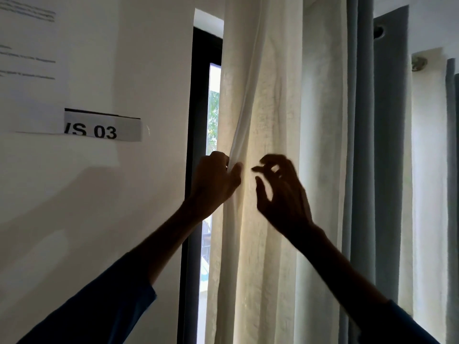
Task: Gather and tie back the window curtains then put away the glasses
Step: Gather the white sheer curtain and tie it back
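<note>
Stage: early; gathering is just starting, nothing is tied yet.
Cream curtain [263, 100]: hanging in front of the window [211, 120], its left edge being bunched into a fold; most of the panel is still lying flat.
Left hand [214, 182]: grip is closing firmly on the curtain's left edge, pinching the fold.
Right hand [280, 192]: grip is hanging open, fingers curled and blurred, holding nothing, just in front of the cloth beside the left hand.
Grey curtain [360, 145]: hanging loose to the right, untouched.
Tie-back: none showing.
Glasses: not in view; that step is remaining.
Remaining: gathering both curtains, tying, putting glasses away.
</note>
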A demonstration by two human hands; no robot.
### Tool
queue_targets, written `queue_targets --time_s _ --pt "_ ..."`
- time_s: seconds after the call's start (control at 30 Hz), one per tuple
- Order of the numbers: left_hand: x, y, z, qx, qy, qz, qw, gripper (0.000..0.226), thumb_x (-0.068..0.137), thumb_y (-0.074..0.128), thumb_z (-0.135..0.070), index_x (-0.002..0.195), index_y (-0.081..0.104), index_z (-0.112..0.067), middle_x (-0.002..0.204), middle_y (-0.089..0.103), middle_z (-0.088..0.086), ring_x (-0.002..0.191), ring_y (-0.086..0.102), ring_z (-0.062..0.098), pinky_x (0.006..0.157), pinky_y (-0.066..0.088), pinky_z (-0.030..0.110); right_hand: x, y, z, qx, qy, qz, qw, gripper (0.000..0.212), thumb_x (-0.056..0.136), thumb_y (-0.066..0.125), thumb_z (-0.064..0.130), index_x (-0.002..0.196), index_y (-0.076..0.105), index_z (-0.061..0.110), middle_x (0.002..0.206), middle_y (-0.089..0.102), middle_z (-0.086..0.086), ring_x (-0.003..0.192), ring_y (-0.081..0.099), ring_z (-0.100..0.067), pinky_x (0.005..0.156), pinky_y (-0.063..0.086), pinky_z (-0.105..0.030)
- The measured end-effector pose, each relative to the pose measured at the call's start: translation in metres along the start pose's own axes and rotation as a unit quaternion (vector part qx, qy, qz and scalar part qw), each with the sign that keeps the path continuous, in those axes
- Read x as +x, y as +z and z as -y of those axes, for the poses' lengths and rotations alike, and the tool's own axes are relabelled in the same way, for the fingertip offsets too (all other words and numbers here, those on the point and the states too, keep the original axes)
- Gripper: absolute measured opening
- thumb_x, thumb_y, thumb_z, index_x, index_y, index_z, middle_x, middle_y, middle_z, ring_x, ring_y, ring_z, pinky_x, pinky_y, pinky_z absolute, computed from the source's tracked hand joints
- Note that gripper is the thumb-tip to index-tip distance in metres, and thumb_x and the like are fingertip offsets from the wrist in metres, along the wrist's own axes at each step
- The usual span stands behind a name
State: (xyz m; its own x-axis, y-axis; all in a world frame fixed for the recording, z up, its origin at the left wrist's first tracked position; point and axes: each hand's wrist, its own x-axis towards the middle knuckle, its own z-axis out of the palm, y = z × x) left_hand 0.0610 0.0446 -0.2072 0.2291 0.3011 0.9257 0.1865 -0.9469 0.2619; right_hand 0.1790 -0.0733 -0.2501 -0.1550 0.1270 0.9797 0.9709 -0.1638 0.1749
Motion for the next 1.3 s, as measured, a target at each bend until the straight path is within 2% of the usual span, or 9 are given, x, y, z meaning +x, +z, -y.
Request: queue_targets --time_s 0.13,0.3,0.37,0.43,0.6,0.83,1.03,1.17,1.3 --pt "0.026 -0.002 -0.008 0.021 0.044 -0.05 0.998 0.046 0.098 0.055 -0.035 0.059 0.043 -0.015 0.054 0.044 -0.004 0.05 0.046 0.01 0.051 0.034 0.021 0.055 -0.013 -0.016 0.002 0.067 -0.09 0.994 0.041 0.089 0.073 0.024 0.125 0.062 0.007 0.131 0.055 -0.014 0.119 0.052 -0.021 0.092 0.034 0.0" --pt "0.045 -0.003 -0.007 0.026 0.112 -0.074 0.991 0.033 0.099 0.055 -0.028 0.076 0.058 -0.006 0.063 0.054 0.006 0.064 0.06 0.028 0.055 0.043 0.033 0.107 0.0 -0.029 0.055 0.164 -0.065 0.983 0.06 0.088 0.075 0.038 0.134 0.054 0.005 0.124 0.065 -0.008 0.104 0.064 -0.02 0.089 0.055 -0.035" --pt "0.046 -0.007 -0.008 0.035 0.116 -0.078 0.99 0.034 0.1 0.054 -0.026 0.07 0.049 -0.011 0.056 0.04 -0.004 0.059 0.058 0.028 0.053 0.039 0.031 0.118 0.005 -0.027 0.048 0.189 -0.054 0.979 0.04 0.089 0.073 0.034 0.115 0.063 0.006 0.106 0.07 -0.006 0.096 0.067 -0.028 0.087 0.056 -0.038" --pt "0.044 -0.009 -0.004 0.031 0.128 -0.09 0.987 0.034 0.1 0.053 -0.024 0.069 0.049 -0.011 0.056 0.039 -0.005 0.055 0.057 0.028 0.051 0.045 0.035 0.124 0.009 -0.017 0.058 0.205 -0.031 0.977 0.014 0.09 0.067 0.018 0.085 0.063 0.006 0.077 0.067 -0.004 0.07 0.063 -0.021 0.069 0.052 -0.023" --pt "0.044 -0.022 0.012 0.048 0.108 -0.064 0.991 0.026 0.097 0.055 -0.017 0.075 0.059 -0.005 0.069 0.061 0.007 0.064 0.064 0.025 0.06 0.056 0.04 0.126 0.023 0.047 0.063 0.123 0.04 0.99 0.025 0.087 0.052 -0.006 0.066 0.045 0.005 0.052 0.046 -0.001 0.044 0.044 -0.012 0.04 0.028 -0.021" --pt "0.024 -0.05 0.036 0.062 0.083 -0.023 0.994 0.017 0.094 0.065 -0.018 0.101 0.071 -0.003 0.095 0.074 0.011 0.086 0.072 0.023 0.074 0.047 0.017 0.088 0.048 0.069 0.102 0.068 0.048 0.991 0.012 0.092 0.057 -0.002 0.09 0.063 0.008 0.058 0.049 0.013 0.044 0.039 0.0 0.049 0.027 -0.008" --pt "-0.012 -0.046 0.044 -0.002 0.065 0.062 0.996 0.025 0.089 0.071 -0.021 0.106 0.068 -0.003 0.098 0.073 0.009 0.087 0.072 0.021 0.072 0.055 0.017 0.024 0.047 0.064 0.097 0.08 0.062 0.99 0.057 0.089 0.06 -0.005 0.141 0.056 0.018 0.065 0.065 -0.003 0.053 0.059 -0.019 0.053 0.052 -0.032" --pt "-0.04 -0.038 0.042 -0.015 0.055 0.063 0.996 0.028 0.091 0.069 -0.028 0.104 0.069 -0.003 0.097 0.073 0.006 0.082 0.071 0.015 0.07 0.051 0.009 -0.007 0.033 0.054 0.095 0.124 0.004 0.988 0.058 0.087 0.061 -0.01 0.138 0.062 0.017 0.052 0.042 0.002 0.044 0.049 -0.021 0.05 0.043 -0.028" --pt "-0.063 -0.024 0.038 -0.042 0.05 0.061 0.996 0.026 0.09 0.071 -0.028 0.099 0.072 -0.004 0.094 0.075 0.005 0.079 0.073 0.016 0.075 0.059 0.022 -0.039 0.028 0.055 0.133 0.135 -0.03 0.981 0.048 0.086 0.07 -0.008 0.13 0.068 0.01 0.066 0.071 -0.007 0.049 0.058 -0.016 0.06 0.047 -0.021"
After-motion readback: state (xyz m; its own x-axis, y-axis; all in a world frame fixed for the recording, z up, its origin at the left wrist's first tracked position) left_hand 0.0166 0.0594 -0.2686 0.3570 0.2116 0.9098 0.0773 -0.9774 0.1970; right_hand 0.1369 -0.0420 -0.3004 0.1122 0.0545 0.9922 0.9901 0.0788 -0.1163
